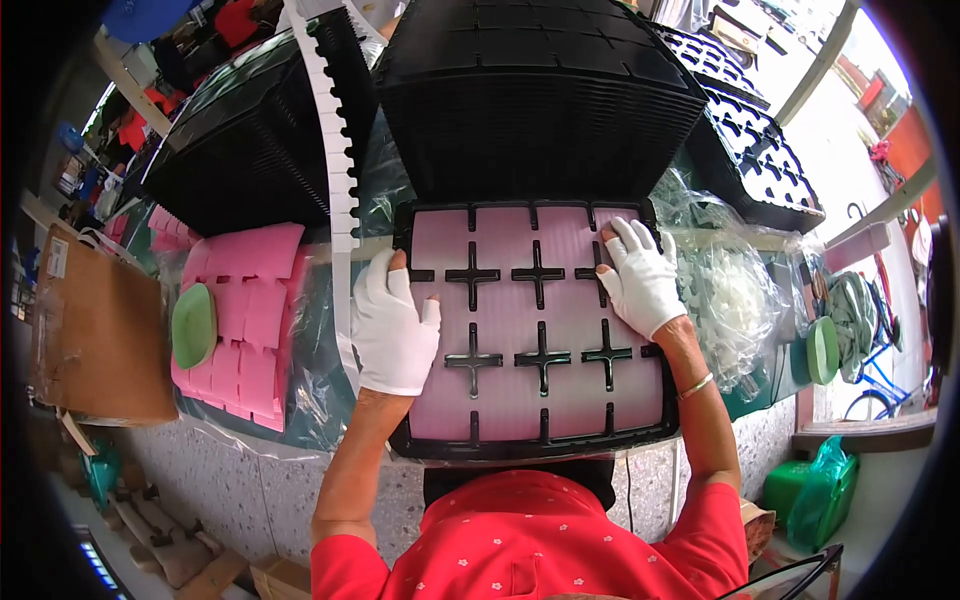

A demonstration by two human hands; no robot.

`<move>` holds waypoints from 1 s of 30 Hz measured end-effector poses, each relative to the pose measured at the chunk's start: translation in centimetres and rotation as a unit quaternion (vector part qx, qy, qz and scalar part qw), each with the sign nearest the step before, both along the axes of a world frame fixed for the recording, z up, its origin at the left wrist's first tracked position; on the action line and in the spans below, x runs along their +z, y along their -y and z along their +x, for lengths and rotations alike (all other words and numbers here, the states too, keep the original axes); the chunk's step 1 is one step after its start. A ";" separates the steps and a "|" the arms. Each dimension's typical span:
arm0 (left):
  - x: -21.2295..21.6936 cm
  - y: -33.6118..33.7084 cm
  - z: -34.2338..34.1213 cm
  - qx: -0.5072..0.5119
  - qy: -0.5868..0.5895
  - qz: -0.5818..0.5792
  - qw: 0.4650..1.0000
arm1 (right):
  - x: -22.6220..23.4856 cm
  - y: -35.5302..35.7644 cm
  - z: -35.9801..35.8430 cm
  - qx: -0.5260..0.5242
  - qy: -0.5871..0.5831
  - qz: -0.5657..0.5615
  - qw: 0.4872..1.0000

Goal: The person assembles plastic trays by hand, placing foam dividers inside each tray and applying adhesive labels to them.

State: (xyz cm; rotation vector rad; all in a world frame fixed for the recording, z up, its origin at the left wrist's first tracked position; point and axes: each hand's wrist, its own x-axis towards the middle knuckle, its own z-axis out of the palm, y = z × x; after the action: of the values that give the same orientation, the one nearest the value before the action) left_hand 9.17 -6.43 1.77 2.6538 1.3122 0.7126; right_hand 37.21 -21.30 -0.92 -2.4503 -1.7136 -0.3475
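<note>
Two gloved hands flat on one black tray (540,445) w/ pink foam sheet (520,300) pressed into its compartments. Tray sits at near edge of bench (250,480), centre, slightly overhanging toward the person.

Left hand (393,325): white glove, palm down on tray's left edge, fingers together pointing away, thumb out onto the pink. Holds nothing, just pressing.

Right hand (640,275): white glove, at tray's far right corner, fingers spread a little, tips at the far rim. Palm down on foam, nothing gripped. Thin bangle (695,385) on that wrist.

Foam covers approx. whole tray; black cross-shaped dividers (540,272) poke through in two rows.

Far side of tray, touching or just behind it: tall stack of black trays (530,100). Second stack (250,150) toward bench's far left, third stack (760,150) tilted at far right.

White notched strip (335,150) runs from far edge down to left hand, betw. the left and centre stacks.

Left part of bench: pile of pink foam squares (245,330), green round lid-like thing (193,325) resting on it. Brown cardboard box (95,330) beyond bench's left edge.

Right part: clear plastic bags w/ white pieces (735,290), just beside tray. Another green disc (822,350) nr right edge. Green bag (820,490) on floor below right corner.
</note>
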 end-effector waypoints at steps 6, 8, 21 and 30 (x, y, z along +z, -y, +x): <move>-0.3 0.6 2.9 -0.162 -0.121 0.079 0.976 | -0.1 -0.1 -0.1 -0.003 -0.001 -0.005 1.000; -2.0 -0.1 3.7 -0.168 -0.140 0.084 0.972 | 0.1 -0.1 -0.2 -0.003 -0.013 -0.007 1.000; -0.5 -0.7 5.9 -0.101 -0.253 0.038 0.961 | 0.6 -0.3 -0.1 0.000 -0.019 -0.016 1.000; 0.5 -1.3 6.7 -0.102 -0.289 -0.050 0.950 | 0.7 0.1 -0.2 0.000 -0.020 -0.020 1.000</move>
State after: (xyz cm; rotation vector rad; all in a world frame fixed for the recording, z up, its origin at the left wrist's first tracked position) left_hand 15.91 -5.15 2.31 2.9624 1.0963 -0.1783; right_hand 36.97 -21.37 -0.26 -2.4687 -1.7203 -0.2635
